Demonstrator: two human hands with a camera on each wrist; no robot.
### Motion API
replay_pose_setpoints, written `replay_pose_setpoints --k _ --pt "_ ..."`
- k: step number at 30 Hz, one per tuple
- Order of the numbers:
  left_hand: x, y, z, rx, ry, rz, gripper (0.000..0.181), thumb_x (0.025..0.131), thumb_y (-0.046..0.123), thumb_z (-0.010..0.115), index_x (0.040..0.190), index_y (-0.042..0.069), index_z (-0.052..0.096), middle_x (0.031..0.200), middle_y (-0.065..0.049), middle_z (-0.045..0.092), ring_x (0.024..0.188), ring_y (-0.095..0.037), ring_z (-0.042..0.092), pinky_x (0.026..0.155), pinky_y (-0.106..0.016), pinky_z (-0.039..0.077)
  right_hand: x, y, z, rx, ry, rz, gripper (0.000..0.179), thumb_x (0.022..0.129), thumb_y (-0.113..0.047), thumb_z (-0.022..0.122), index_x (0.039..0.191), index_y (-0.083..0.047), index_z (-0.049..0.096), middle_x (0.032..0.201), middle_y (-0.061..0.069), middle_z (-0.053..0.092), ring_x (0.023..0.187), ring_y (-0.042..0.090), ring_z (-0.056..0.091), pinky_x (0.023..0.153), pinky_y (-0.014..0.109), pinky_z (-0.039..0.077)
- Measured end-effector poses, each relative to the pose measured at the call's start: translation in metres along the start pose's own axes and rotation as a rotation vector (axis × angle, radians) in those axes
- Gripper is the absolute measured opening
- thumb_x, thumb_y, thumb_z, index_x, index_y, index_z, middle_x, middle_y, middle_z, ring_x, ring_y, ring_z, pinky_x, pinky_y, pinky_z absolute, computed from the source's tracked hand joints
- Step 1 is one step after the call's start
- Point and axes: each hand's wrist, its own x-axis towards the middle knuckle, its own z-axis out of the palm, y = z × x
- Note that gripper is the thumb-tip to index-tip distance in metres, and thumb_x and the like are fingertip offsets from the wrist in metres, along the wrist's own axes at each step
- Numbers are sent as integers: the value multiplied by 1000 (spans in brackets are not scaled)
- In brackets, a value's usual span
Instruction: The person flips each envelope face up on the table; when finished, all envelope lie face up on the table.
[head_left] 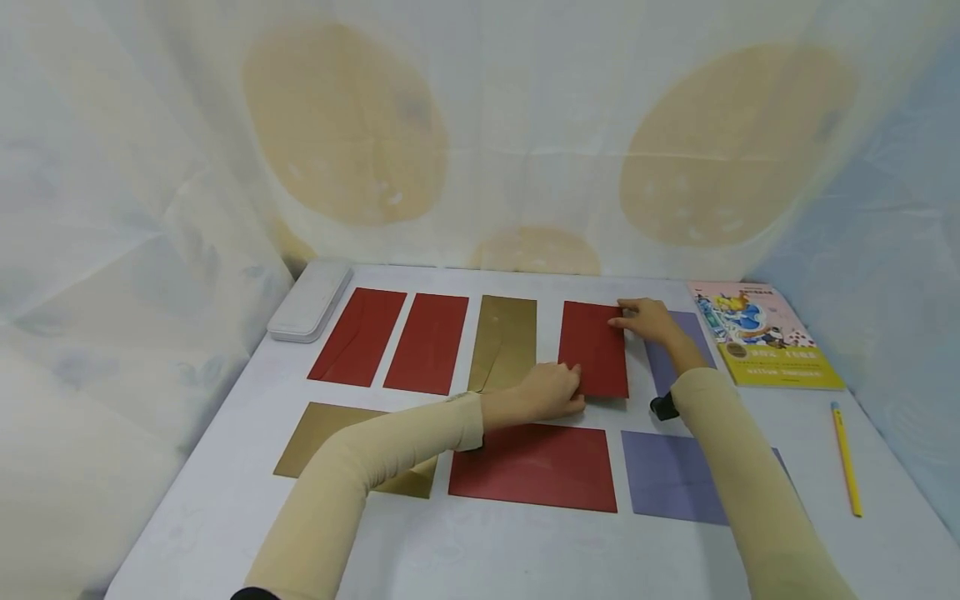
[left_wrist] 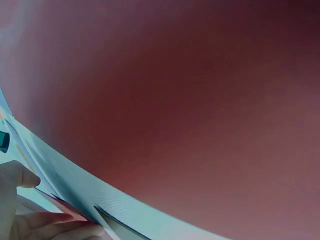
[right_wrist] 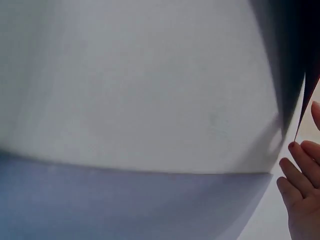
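Observation:
Both hands hold one red envelope (head_left: pixel 592 348), upright in the back row of the table and slightly raised at its lower edge. My left hand (head_left: pixel 536 392) pinches its lower left part; in the left wrist view the thumb and fingers (left_wrist: pixel 50 227) have its edge between them. At the upper right side, my right hand (head_left: pixel 651 322) pinches the edge, and the right wrist view shows the fingers (right_wrist: pixel 300 170) against it. Left of it lies a gold envelope (head_left: pixel 504 333), to the right a purple envelope (head_left: pixel 693 329). A wide red envelope (head_left: pixel 536 471) lies below the left wrist.
Two more red envelopes (head_left: pixel 427 343) lie at back left. A gold envelope (head_left: pixel 322 429) is partly under the left sleeve, a purple envelope (head_left: pixel 667 475) partly under the right. A white case (head_left: pixel 309 302) stands at left; a book (head_left: pixel 761 333) and yellow pencil (head_left: pixel 847 462) lie at right.

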Motion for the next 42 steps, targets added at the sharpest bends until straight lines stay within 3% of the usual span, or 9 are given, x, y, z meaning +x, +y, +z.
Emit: replay_pose_setpoints --k 7,14,23,30,33,37,39,42 --pt "-5 -4 -4 -78 -32 -18 47 91 33 61 123 -1 63 87 -5 68 62 -5 54 50 -19 45 -4 -1 -10 79 67 -34 63 96 -33 60 144 4 40 142 30 41 129 47 38 103 58 33" --pt "-9 -11 -12 -220 -41 -5 50 91 28 64 130 -3 57 90 -6 70 58 -3 47 49 -14 35 -14 -12 -25 156 94 -48 68 94 -37 62 148 -3 37 146 22 40 132 43 37 103 56 34" --pt "-10 -16 -9 -472 18 29 56 87 18 70 136 -3 51 96 -6 70 60 -2 46 51 -11 35 -24 -20 -35 247 157 -78 68 92 -35 66 147 -5 39 146 18 42 132 38 40 101 52 38" --pt "-8 -16 -9 -584 43 64 59 85 12 71 138 -3 49 78 -3 66 51 -1 42 47 -11 34 -28 -22 -43 239 200 -98 68 91 -39 67 145 -6 43 144 17 45 130 36 44 99 51 40" --pt "-7 -14 -12 -621 40 73 61 85 10 70 140 -2 46 92 -3 70 60 0 50 47 -11 33 -29 -24 -47 243 215 -104 66 91 -36 68 144 -4 44 142 17 47 129 36 46 99 52 41" --pt "-8 -10 -13 -698 46 70 62 85 8 68 142 -2 44 120 -6 66 95 -2 64 48 -13 31 -29 -28 -49 244 222 -104 63 91 -32 69 143 -4 46 141 18 49 127 37 47 98 52 42" --pt "-9 -8 -11 -725 56 70 62 86 7 68 142 -2 43 123 -7 65 107 -7 62 49 -12 31 -29 -30 -49 240 220 -105 63 90 -32 69 142 -4 47 140 18 49 126 37 48 97 53 42" --pt "-12 -8 -8 -734 77 71 63 86 6 68 142 -3 42 120 -9 66 110 -11 62 49 -12 31 -26 -33 -47 225 227 -103 63 90 -32 70 142 -5 48 139 17 50 125 37 49 97 52 42"
